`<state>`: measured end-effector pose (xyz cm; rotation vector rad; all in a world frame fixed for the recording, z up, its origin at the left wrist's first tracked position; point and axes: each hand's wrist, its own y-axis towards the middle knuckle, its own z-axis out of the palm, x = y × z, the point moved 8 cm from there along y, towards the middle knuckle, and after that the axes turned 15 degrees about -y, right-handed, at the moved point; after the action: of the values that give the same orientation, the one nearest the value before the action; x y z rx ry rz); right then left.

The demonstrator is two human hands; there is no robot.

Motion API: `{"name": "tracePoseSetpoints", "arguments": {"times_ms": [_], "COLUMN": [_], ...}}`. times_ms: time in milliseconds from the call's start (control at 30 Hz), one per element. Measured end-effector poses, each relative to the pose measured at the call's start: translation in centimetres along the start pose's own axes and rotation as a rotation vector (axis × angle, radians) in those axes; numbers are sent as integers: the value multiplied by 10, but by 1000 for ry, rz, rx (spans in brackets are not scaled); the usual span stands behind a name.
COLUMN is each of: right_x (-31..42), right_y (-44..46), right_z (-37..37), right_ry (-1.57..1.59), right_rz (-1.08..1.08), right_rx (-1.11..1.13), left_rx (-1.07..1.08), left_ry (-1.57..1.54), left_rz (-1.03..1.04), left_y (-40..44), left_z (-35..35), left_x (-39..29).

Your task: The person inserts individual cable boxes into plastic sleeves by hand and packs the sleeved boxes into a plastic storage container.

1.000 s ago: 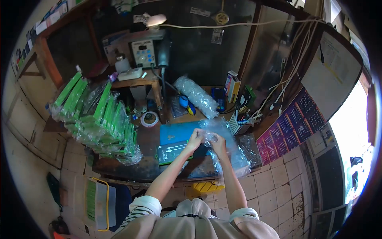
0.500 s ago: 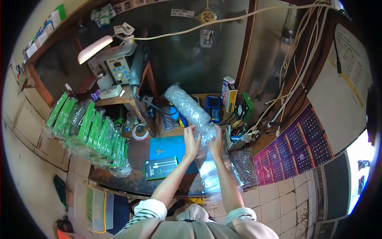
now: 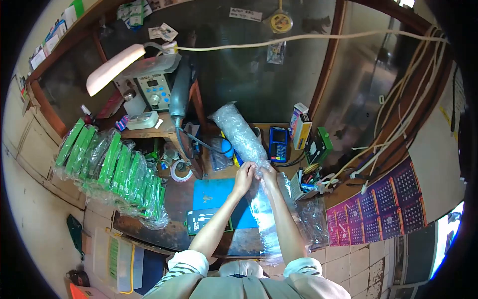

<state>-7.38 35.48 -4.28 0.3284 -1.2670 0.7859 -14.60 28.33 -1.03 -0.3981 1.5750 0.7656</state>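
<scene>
A long bundle of crinkled clear plastic wrap (image 3: 239, 130) slants over the back of the desk. Its near end narrows between my two hands, and a loose shiny sheet hangs from there over the desk toward me. My left hand (image 3: 244, 179) is closed on the plastic, fingers bunched. Right beside it, my right hand (image 3: 268, 176) pinches the same gathered part. Under my left forearm lies a dark green-edged box (image 3: 203, 219) with a picture of white cables, partly over a blue mat (image 3: 213, 194).
Several plastic-wrapped green boxes (image 3: 109, 164) stand in a row at left. A blue handheld keypad device (image 3: 278, 144), upright boxes (image 3: 300, 127) and a pen holder (image 3: 304, 184) are at the back right. A lamp (image 3: 117, 69) and a soldering station (image 3: 155, 92) stand at upper left.
My hands have come together on the plastic, where they were slightly apart before. The camera view has shifted a little.
</scene>
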Motion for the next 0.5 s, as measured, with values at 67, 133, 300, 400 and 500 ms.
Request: {"name": "tracePoseSetpoints", "arguments": {"times_ms": [67, 133, 300, 400, 500], "right_x": [-14, -3, 12, 13, 46], "right_y": [19, 17, 11, 1, -15], "right_z": [-3, 6, 22, 11, 12], "right_ry": [251, 265, 470, 57, -713], "right_rz": [-29, -60, -91, -163, -411], "right_rx": [-3, 31, 167, -110, -349], "left_rx": [51, 85, 96, 65, 82], "left_ry": [-17, -20, -360, -362, -413], "left_rz": [-61, 30, -29, -103, -75], "left_y": [1, 3, 9, 15, 18], "left_z": [-2, -2, -3, -4, -1], "left_x": [-7, -8, -4, 2, -2]}}
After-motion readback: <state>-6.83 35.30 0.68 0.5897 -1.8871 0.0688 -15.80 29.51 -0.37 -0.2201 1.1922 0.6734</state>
